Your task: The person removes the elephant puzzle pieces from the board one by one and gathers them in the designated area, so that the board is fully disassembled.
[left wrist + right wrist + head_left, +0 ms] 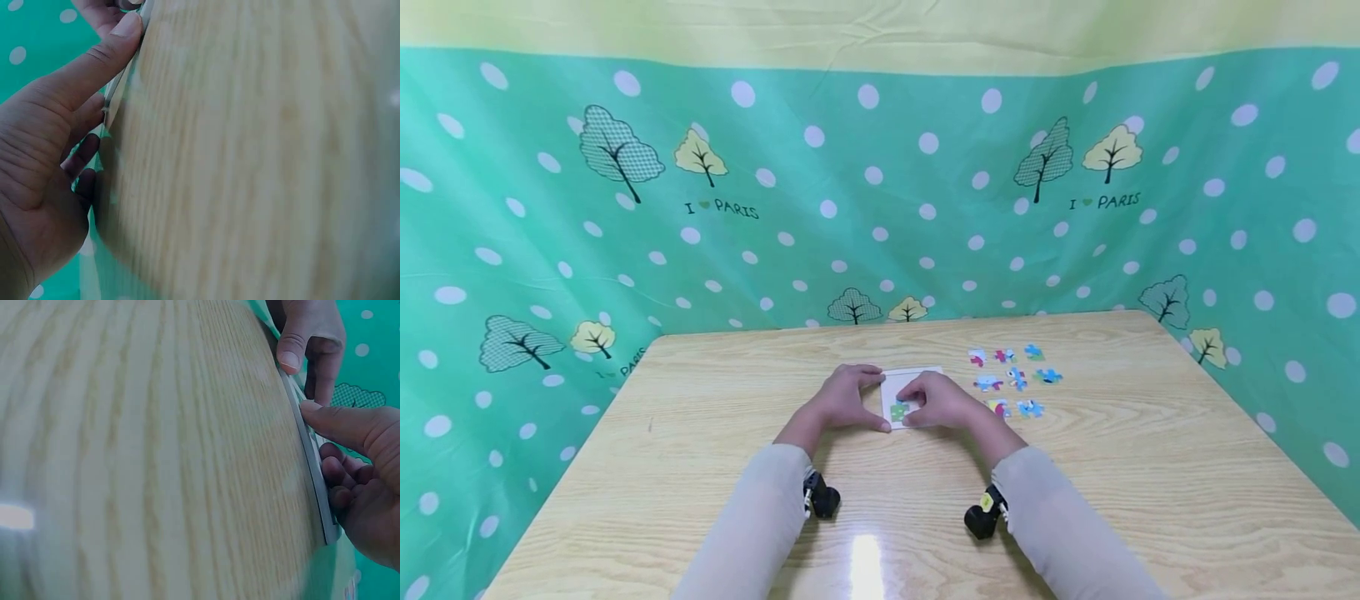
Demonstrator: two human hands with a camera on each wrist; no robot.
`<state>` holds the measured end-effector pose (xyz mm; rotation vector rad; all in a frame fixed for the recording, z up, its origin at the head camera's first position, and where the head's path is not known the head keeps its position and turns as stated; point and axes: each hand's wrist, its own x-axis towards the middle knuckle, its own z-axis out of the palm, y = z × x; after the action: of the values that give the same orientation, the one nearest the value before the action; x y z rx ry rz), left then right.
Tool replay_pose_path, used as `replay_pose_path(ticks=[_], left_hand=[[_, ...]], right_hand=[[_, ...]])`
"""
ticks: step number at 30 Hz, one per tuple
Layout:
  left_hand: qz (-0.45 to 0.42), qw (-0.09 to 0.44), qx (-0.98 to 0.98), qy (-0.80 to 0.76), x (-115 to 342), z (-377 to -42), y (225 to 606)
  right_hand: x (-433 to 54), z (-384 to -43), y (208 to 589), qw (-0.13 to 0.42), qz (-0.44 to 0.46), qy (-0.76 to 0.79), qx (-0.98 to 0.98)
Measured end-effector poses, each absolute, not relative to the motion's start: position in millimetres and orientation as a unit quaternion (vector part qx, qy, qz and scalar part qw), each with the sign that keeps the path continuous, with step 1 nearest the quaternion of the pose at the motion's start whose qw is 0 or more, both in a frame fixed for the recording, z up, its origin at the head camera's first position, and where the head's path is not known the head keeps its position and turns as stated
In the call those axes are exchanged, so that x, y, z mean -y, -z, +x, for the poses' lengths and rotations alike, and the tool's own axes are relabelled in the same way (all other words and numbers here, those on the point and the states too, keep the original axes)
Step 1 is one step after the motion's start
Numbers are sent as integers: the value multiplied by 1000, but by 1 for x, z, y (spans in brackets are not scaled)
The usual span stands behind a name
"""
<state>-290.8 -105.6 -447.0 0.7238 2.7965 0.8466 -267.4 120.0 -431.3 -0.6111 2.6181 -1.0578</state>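
A small white puzzle tray point(895, 383) lies on the table between both hands. My left hand point(848, 397) holds its left side, the thumb at the near corner and the fingers toward the far corner. My right hand point(946, 402) is over the tray, thumb and index finger curled about a green and blue jigsaw piece point(899, 412) at the near left corner; the hand partly hides it. In the right wrist view, the right thumb point(331, 422) is above the tray's near edge point(307, 450). The left thumb point(112, 53) touches the tray corner in the left wrist view.
Several loose jigsaw pieces point(1017, 379) lie in rough rows right of the tray, some close to the right forearm. The wooden table point(715, 417) ends at a green dotted curtain point(880, 200) behind and at the sides.
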Motion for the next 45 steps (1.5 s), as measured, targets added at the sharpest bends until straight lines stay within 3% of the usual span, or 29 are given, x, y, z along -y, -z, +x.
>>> replay_pose_path(ticks=[16,27,45], left_hand=[[238,65,-927,-284,103,-289,446],[233,75,-928,-282,103,-289,445],[227,73,-926,-292,107,-285,447]], right_hand=[[-121,-265,434,115,-233,423,-868],[-126,-260,431,111,-183,480,-851],[-147,-245,428,98,-171,520,-831]])
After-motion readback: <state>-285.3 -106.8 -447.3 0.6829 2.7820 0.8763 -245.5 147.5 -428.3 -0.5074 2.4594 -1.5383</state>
